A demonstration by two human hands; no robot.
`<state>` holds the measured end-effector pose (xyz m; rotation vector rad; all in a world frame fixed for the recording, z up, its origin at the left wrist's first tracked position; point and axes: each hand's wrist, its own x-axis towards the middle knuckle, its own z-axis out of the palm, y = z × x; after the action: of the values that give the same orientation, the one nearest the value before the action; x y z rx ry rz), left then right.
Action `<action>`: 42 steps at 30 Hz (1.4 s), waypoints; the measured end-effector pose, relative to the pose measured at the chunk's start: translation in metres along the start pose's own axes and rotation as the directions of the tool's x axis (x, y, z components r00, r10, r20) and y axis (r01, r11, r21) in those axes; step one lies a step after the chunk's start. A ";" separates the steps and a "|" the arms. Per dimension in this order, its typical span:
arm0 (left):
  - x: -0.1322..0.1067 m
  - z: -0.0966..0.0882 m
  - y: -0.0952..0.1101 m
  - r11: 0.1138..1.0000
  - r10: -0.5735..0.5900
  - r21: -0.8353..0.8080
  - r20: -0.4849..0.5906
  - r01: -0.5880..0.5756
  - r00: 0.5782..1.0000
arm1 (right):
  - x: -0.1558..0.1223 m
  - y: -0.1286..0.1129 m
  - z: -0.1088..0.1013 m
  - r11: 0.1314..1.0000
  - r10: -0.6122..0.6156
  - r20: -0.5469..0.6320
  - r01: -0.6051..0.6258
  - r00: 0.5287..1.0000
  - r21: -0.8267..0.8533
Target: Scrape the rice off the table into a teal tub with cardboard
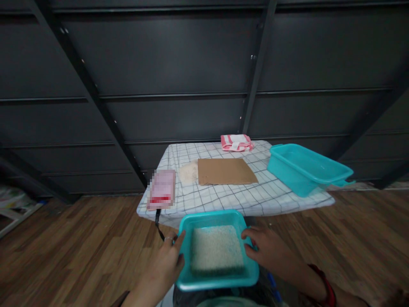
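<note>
A turquoise plastic tray (220, 285) is held low in front of the table, close to my body. Inside it lies a layer of small white grains (217, 247) that look like rice. My left hand (169, 260) is closed on the tray's left side, and a ring shows on one finger. On the opposite side my right hand (263, 245) grips the rim with thumb and fingers. Beyond the tray, a piece of brown cardboard (226, 171) lies flat on the table, touching or partly covering a pale heap of grains or powder (188, 172).
A checked white cloth covers the table (220, 198). On its right stands a deeper turquoise basin (297, 179). A folded red-and-white cloth (236, 142) lies at the back. At left is a pink, blurred flat item (162, 187) with a black strap (157, 219). Dark panels (179, 55) rise behind.
</note>
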<state>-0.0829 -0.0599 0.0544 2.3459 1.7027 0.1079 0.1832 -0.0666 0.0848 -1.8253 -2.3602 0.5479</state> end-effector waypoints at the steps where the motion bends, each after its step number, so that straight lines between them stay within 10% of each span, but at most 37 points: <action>1: 0.000 -0.001 0.001 1.000 -0.012 -0.009 0.017 0.012 1.000 | 0.000 0.001 0.002 1.000 -0.005 -0.013 0.005 1.000 -0.010; 14: 0.004 -0.013 0.005 0.976 -0.218 0.047 0.172 0.213 0.961 | 0.021 0.000 -0.005 0.919 -0.212 -0.185 0.131 0.960 -0.373; 22: 0.007 -0.017 0.010 0.959 -0.230 0.197 0.121 0.204 0.966 | 0.065 -0.008 -0.003 0.810 -0.460 -0.272 0.274 0.845 -0.518; 27: 0.010 -0.019 0.011 0.943 -0.234 0.247 0.011 0.224 0.972 | 0.074 -0.002 0.012 0.741 -0.643 -0.372 0.422 0.669 -0.522; 30: 0.018 -0.014 0.006 0.940 -0.114 0.283 -0.263 0.189 0.958 | 0.075 0.003 0.019 0.717 -0.694 -0.448 0.483 0.563 -0.503; 34: 0.033 -0.003 -0.003 0.950 0.130 0.308 -0.543 0.053 0.830 | 0.075 0.009 0.024 0.703 -0.711 -0.465 0.514 0.527 -0.492; 42: 0.037 0.005 -0.009 0.910 0.396 0.351 -0.585 -0.220 0.707 | 0.075 0.010 0.029 0.709 -0.699 -0.410 0.491 0.586 -0.506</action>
<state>-0.0788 -0.0228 0.0443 3.0215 1.6057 0.9218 0.1636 0.0009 0.0443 -0.8870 -2.4584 -0.4813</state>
